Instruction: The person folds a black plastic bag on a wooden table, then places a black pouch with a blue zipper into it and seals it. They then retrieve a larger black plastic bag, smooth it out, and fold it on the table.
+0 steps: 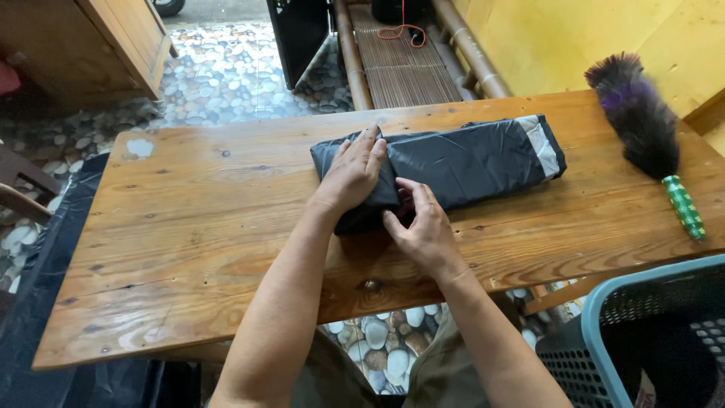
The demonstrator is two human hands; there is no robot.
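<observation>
Right hand (423, 227) grip pinching folded black garment's (468, 162) near edge, left hand (355, 172) flat on top

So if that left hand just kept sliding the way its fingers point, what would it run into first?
Probably nothing soon. The left hand lies flat on the folded dark garment, fingers pointing toward the table's far edge. Beyond the garment is bare wood, then the edge; the bamboo bench stands behind, likely lower.

I seem to be on a home porch or patio: a rough plank table (189, 249), pebble floor (226, 75), bamboo bench (400, 60), feather duster (646, 125) and laundry basket (642, 340).
</observation>
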